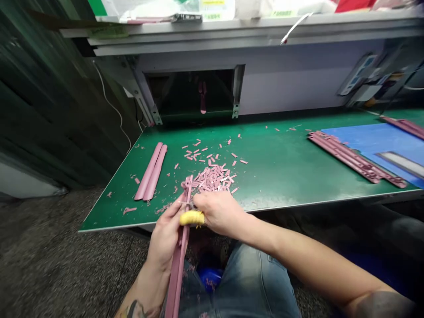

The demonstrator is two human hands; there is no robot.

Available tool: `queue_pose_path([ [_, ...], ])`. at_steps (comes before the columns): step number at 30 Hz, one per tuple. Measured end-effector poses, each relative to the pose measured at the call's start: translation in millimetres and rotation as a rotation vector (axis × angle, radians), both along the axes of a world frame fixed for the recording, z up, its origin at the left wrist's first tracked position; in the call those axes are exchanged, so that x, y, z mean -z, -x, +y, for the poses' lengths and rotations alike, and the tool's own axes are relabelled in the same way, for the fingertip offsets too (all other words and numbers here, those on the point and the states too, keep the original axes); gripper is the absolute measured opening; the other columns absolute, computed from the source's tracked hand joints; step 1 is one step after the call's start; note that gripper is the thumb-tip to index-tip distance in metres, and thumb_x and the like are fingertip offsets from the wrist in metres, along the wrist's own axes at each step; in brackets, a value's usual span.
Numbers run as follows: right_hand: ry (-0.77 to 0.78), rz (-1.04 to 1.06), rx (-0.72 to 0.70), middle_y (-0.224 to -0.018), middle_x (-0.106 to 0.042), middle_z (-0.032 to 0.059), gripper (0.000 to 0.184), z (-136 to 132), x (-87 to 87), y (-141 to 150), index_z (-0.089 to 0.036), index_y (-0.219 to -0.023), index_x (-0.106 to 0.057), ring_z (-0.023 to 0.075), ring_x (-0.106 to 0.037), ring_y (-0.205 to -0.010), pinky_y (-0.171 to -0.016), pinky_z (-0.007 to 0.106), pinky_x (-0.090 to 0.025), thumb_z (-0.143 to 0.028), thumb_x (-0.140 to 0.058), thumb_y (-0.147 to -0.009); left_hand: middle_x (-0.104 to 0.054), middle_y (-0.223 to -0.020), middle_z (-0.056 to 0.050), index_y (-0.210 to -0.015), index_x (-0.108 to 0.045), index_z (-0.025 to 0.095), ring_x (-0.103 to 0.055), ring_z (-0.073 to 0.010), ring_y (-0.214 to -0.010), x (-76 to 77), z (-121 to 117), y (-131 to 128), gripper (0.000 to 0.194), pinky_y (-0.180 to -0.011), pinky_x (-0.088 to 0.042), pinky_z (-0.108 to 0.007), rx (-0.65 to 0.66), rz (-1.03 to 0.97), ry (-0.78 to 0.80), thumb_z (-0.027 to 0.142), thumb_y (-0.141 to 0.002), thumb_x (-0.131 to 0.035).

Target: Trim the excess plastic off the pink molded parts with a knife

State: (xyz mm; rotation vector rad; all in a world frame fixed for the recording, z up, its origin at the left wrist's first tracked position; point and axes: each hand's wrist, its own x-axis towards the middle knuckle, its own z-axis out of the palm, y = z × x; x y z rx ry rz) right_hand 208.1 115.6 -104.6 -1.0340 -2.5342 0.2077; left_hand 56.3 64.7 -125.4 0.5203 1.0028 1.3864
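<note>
A long pink plastic strip (177,274) runs from near my lap up to the table's front edge. My left hand (165,236) is wrapped round it close to its far end. My right hand (215,212) is closed against that same end, fingers curled. Something yellow (192,217) lies across the strip at my right fingers; whether it is a finger wrap or a handle I cannot tell. A small greyish piece shows between the hands, too blurred to name. Just beyond them is a heap of small pink offcuts (215,176).
Two smooth pink pieces (151,172) lie side by side on the green tabletop (274,163), left. Stacked pink strips (354,157) rest at right, partly on a blue sheet (354,137). A shelf (251,33) overhangs the back, above an opening holding another pink piece (202,97).
</note>
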Motion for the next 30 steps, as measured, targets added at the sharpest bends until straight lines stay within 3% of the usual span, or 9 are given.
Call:
queue_pose_path([
  [5,0.092,-0.093,-0.201,-0.073,-0.064,0.0023,0.032,-59.8,13.6,16.0,-0.018,-0.083,-0.055,0.0153,-0.055,-0.058,-0.049,0.025,-0.022,-0.049,-0.05,-0.093,-0.066,-0.076,0.001,-0.108,-0.071,0.02,-0.061,-0.0055,-0.058,-7.0,27.6,9.7,0.032,-0.059,-0.052,-0.015,-0.08,-0.027,-0.054,0.014,-0.077,-0.072],
  [8,0.099,-0.171,-0.372,-0.069,-0.063,0.0013,0.019,-97.5,28.2,20.5,-0.019,-0.08,-0.054,0.0153,-0.053,-0.053,-0.046,0.024,-0.023,-0.036,-0.058,-0.088,-0.063,-0.075,0.002,-0.102,-0.071,0.018,-0.06,-0.0044,-0.06,-13.3,45.6,17.1,0.024,-0.057,-0.05,-0.014,-0.134,-0.086,-0.104,0.009,-0.081,-0.064],
  [11,0.126,-0.219,-0.495,-0.062,-0.06,-0.0014,0.019,-114.8,42.8,18.8,-0.02,-0.074,-0.054,0.0139,-0.051,-0.047,-0.042,0.026,-0.017,-0.034,-0.063,-0.085,-0.061,-0.077,0.001,-0.096,-0.07,0.015,-0.06,-0.0035,-0.063,-22.5,55.9,22.8,0.022,-0.056,-0.047,-0.012,-0.168,-0.161,-0.136,0.003,-0.085,-0.055],
  [14,0.188,-0.147,-0.391,-0.065,-0.061,-0.001,0.035,-103.5,43.2,11.4,-0.02,-0.075,-0.055,0.0139,-0.053,-0.05,-0.043,0.027,-0.018,-0.053,-0.062,-0.083,-0.06,-0.079,0.0,-0.098,-0.068,0.013,-0.059,-0.0037,-0.064,-29.2,56.5,24.8,0.022,-0.056,-0.046,-0.013,-0.163,-0.219,-0.146,0.002,-0.087,-0.052],
  [18,0.254,0.012,-0.19,-0.068,-0.061,0.0016,0.059,-72.4,25.7,1.9,-0.017,-0.078,-0.058,0.0144,-0.057,-0.058,-0.05,0.025,-0.028,-0.074,-0.041,-0.084,-0.059,-0.079,0.0,-0.1,-0.064,0.01,-0.058,-0.0057,-0.065,-30.1,52.2,23.2,0.019,-0.054,-0.047,-0.015,-0.151,-0.268,-0.13,0.004,-0.089,-0.05],
  [24,0.24,0.197,-0.051,-0.066,-0.058,0.0005,0.066,-43.4,12.1,-3.1,-0.017,-0.077,-0.057,0.0124,-0.05,-0.058,-0.053,0.023,-0.029,-0.077,-0.032,-0.084,-0.059,-0.086,-0.001,-0.099,-0.065,0.013,-0.059,-0.0051,-0.068,-27.6,38.3,17.1,0.019,-0.054,-0.049,-0.013,-0.109,-0.288,-0.089,0.005,-0.088,-0.052],
  [30,0.033,0.257,0.159,-0.065,-0.054,-0.0006,0.06,-12.6,-7.6,-6.6,-0.018,-0.076,-0.051,0.0126,-0.044,-0.057,-0.053,0.024,-0.026,-0.075,-0.034,-0.087,-0.059,-0.08,-0.001,-0.112,-0.062,0.017,-0.052,-0.0035,-0.05,-22.9,-3.8,2.5,0.028,-0.034,-0.04,-0.009,-0.04,-0.252,0.075,0.007,-0.089,-0.052],
])
